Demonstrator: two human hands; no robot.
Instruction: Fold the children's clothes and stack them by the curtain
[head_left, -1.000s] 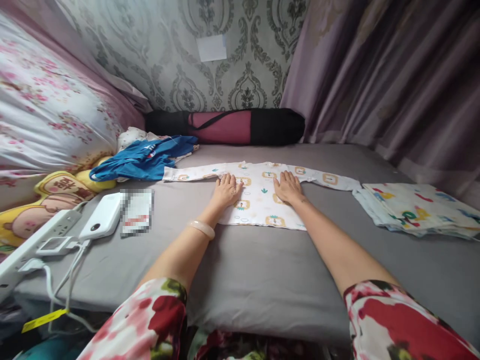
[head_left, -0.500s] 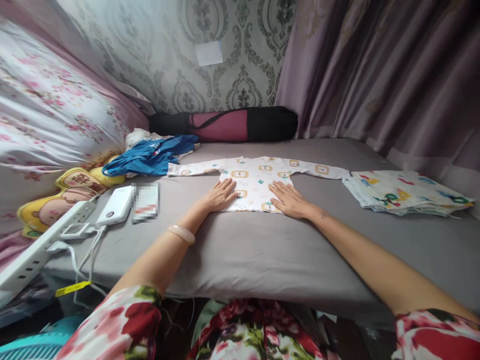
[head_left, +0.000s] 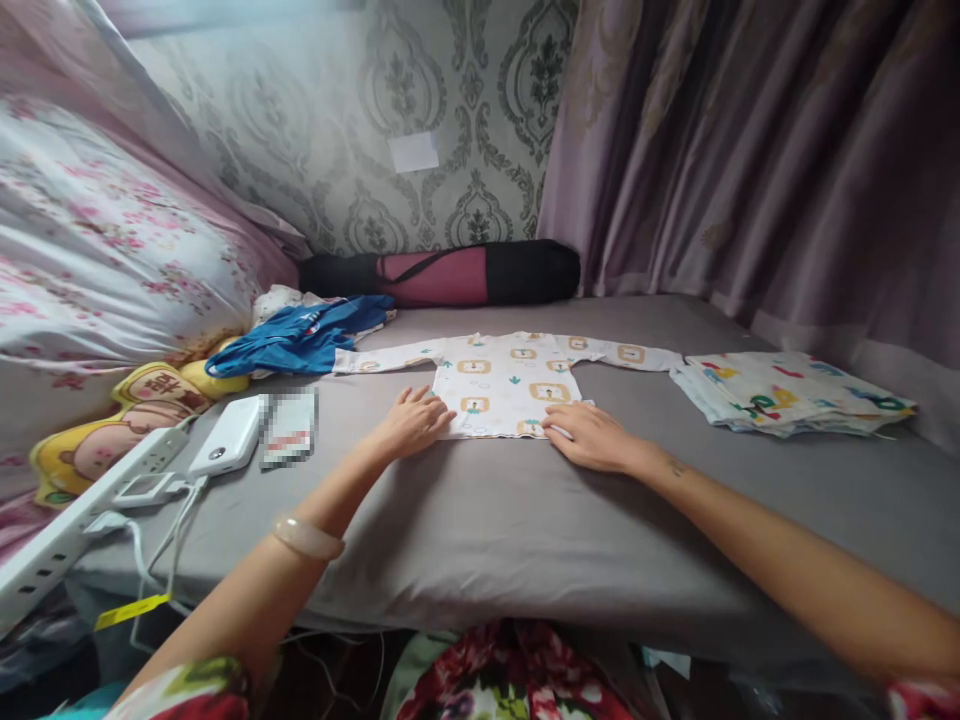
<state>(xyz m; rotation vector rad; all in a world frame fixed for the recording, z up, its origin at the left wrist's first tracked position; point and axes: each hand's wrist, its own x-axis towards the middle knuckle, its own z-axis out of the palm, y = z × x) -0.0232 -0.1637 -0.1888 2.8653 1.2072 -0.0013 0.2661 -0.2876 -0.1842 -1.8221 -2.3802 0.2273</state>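
Observation:
A small long-sleeved shirt (head_left: 499, 375), white with orange lion-like and green prints, lies spread flat on the grey bed, sleeves stretched out to both sides and hem facing me. My left hand (head_left: 415, 422) rests at its lower left corner, fingers open and reaching over the edge. At the lower right corner is my right hand (head_left: 592, 437), its fingers loosely bent and touching the cloth near the hem. Whether the right fingertips pinch any fabric is hard to see. The right sleeve's cuff meets a folded stack of printed cloth (head_left: 795, 390).
Blue clothing (head_left: 300, 335) lies crumpled at the left, near a yellow cushion (head_left: 112, 430). A power strip (head_left: 67, 540), cables and a white power bank (head_left: 227, 437) sit at the left edge. Behind the shirt lies a long black-and-maroon bag (head_left: 442, 275) against the wall.
Both hands have slid outward and toward me, from lying flat on the shirt's lower part to its bottom corners. The right fingers are more bent. The camera view has tilted slightly upward.

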